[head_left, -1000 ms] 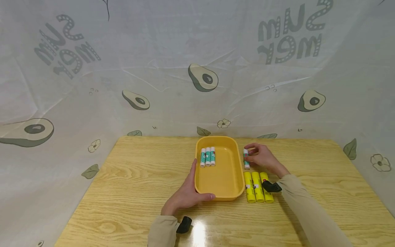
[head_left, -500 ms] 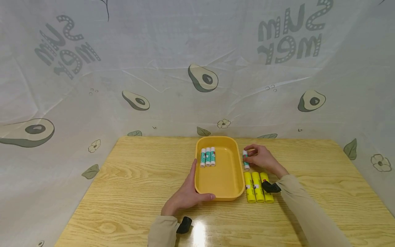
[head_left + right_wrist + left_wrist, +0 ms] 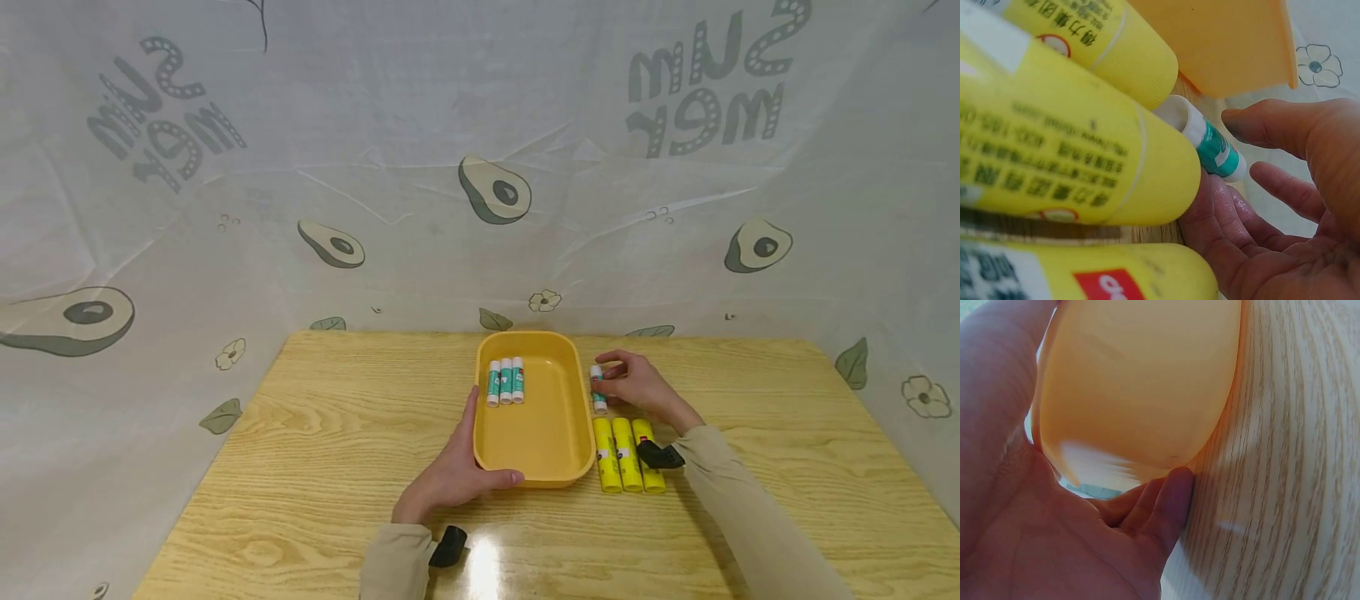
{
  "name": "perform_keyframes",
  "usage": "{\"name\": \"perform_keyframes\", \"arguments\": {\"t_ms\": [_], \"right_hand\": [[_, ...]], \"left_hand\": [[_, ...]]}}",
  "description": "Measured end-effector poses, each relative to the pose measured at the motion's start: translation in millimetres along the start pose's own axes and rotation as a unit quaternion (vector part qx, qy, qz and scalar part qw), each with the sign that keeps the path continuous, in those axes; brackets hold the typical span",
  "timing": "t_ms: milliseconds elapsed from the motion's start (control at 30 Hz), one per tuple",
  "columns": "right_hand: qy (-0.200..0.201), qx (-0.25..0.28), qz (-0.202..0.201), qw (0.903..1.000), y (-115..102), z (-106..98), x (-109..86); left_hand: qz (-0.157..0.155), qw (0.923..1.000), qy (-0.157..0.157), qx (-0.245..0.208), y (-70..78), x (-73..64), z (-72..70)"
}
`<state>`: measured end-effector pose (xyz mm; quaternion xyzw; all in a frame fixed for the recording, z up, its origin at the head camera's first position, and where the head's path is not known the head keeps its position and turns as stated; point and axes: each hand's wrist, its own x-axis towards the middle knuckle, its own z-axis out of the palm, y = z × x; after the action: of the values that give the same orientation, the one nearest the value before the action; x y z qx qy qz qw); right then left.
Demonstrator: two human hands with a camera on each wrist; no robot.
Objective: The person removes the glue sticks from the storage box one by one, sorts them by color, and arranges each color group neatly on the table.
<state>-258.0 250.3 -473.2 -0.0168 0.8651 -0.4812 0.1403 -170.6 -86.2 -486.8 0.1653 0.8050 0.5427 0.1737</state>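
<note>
In the head view my left hand (image 3: 452, 473) holds the near left corner of a yellow plastic tray (image 3: 536, 482), thumb along the front and fingers up the left side. Inside the tray lie three white-and-teal glue sticks (image 3: 506, 382), side by side. My right hand (image 3: 637, 386) is over another glue stick (image 3: 597, 390) on the table, just right of the tray. In the right wrist view its fingertips touch that small glue stick (image 3: 1215, 149), while the thumb stands apart from it.
Three larger yellow glue sticks (image 3: 627, 455) lie in a row right of the tray, under my right wrist. The wood-grain table (image 3: 322, 450) runs back to a white patterned cloth (image 3: 405, 275).
The loose glue stick shifted slightly toward me and left at first, then barely moved, with my right hand staying at it. My left hand and the tray have stayed in place.
</note>
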Motion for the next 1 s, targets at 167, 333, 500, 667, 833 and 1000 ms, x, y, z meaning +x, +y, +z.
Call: {"name": "perform_keyframes", "arguments": {"t_ms": [167, 333, 500, 667, 833, 1000], "right_hand": [[-0.003, 0.008, 0.001, 1.0, 0.8, -0.8, 0.0], [-0.006, 0.01, 0.004, 0.9999, 1.7, -1.6, 0.5], [-0.004, 0.004, 0.007, 1.0, 1.0, -2.3, 0.1], [-0.003, -0.002, 0.01, 0.9999, -0.4, -3.0, -1.1], [-0.003, -0.004, 0.012, 0.9999, -1.7, -3.0, -2.6], [-0.005, -0.007, 0.01, 0.9999, -1.2, -3.3, -3.3]], "left_hand": [[0.001, 1.0, 0.0, -0.003, -0.8, 0.1, 0.6], [0.0, 1.0, 0.001, -0.003, -1.7, 0.2, 0.7], [0.004, 1.0, 0.0, -0.004, -1.4, 1.0, 0.3], [0.005, 1.0, 0.002, -0.003, -1.4, 1.9, -0.2], [0.008, 0.9999, 0.0, -0.008, -1.9, 1.8, -0.7], [0.011, 0.9999, 0.001, -0.01, -2.1, 1.4, -0.5]]}}
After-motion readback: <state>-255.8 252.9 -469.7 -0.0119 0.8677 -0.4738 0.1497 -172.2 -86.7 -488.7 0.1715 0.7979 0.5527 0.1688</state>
